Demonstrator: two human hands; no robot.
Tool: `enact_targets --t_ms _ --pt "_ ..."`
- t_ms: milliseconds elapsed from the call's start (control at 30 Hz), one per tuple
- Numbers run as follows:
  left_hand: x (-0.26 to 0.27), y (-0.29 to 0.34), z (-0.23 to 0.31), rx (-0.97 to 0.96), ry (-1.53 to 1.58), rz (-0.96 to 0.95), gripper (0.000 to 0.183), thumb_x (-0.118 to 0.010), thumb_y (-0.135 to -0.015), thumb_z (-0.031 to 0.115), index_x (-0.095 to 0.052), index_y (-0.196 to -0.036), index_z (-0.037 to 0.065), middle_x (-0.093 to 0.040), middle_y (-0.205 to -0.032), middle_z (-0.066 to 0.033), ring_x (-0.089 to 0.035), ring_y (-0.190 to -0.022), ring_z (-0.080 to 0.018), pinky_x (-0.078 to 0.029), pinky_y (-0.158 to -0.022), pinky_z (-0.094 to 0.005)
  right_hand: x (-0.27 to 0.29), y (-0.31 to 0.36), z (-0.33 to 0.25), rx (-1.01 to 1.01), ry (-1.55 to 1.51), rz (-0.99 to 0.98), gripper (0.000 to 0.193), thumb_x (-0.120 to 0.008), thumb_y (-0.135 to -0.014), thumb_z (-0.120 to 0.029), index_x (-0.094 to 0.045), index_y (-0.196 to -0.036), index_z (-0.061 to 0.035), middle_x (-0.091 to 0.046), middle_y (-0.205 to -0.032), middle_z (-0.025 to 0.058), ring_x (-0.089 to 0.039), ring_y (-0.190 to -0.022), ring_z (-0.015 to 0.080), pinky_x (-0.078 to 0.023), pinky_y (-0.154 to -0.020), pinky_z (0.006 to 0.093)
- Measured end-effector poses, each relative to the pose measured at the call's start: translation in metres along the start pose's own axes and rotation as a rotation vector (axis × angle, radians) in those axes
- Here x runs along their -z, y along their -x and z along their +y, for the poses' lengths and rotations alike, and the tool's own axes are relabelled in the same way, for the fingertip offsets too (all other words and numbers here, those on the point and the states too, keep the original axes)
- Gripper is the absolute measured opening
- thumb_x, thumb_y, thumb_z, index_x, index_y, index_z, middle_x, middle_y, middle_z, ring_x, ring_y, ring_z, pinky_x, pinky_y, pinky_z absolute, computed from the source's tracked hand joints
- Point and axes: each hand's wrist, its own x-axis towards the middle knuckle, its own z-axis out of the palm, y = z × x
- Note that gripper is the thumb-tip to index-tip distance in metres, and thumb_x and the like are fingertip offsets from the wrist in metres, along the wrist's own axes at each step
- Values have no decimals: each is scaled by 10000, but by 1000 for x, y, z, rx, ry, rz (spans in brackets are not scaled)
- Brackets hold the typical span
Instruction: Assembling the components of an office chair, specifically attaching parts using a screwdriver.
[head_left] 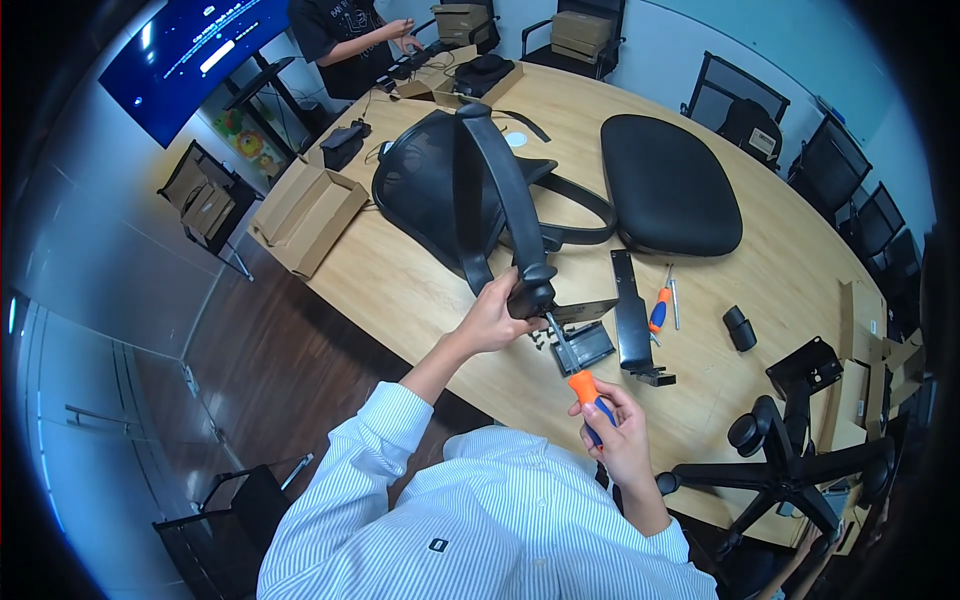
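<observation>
My left hand is wrapped round the near end of a black armrest, part of a mesh chair back lying on the table. In my right hand is a screwdriver with an orange and blue handle. Its shaft points up and left to the armrest's end beside my left fingers; whether the tip sits in a screw is too small to tell. Under the shaft lies a black box-shaped part, with several small dark screws next to it.
On the table are a black seat cushion, a long metal bracket, a second screwdriver and a black cylindrical part. A wheeled chair base stands right, near another person's hands. An open carton lies left; a person stands beyond.
</observation>
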Motion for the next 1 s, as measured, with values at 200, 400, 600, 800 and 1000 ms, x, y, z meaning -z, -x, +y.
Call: enact_targets --t_ms 200,400,600,800,1000 --pt "-3 1 -4 19 -26 17 558 -811 -705 22 -509 -1174 23 -619 -1004 -51 -600 -942 -149 -479 -869 -314 0 -1 0 -29 -35 -28 381 -599 -938 -101 -488 -1276 34 -662 -915 107 -485 -544 40 -344 -413 177" --pt "-4 1 -3 24 32 28 573 -801 -678 4 -521 -1178 18 -611 -1005 -77 -605 -953 -189 -467 -883 -324 -1 -2 2 -10 2 1 361 -559 -963 -120 -489 -1281 36 -663 -903 116 -487 -526 44 -348 -403 171" --pt "-1 -3 -14 -63 -52 39 602 -768 -650 17 -525 -1201 19 -572 -1114 -148 -565 -1045 -305 -427 -945 -387 3 -3 2 -2 12 17 363 -474 -998 -186 -494 -1279 43 -636 -899 133 -453 -472 63 -311 -364 180" --pt "1 -3 -6 -145 -307 64 628 -814 -639 -9 -529 -1199 22 -556 -1140 -109 -534 -1090 -289 -455 -957 -370 13 -5 -4 -1 4 12 345 -496 -969 -120 -519 -1274 41 -672 -893 147 -491 -499 61 -340 -384 184" --pt "-2 -2 -6 -119 -206 58 650 -812 -638 -26 -520 -1217 22 -570 -1113 -101 -566 -1058 -244 -462 -928 -348 13 -5 -2 -43 -186 -23 328 -528 -950 -95 -538 -1250 36 -662 -934 156 -543 -573 75 -360 -394 183"
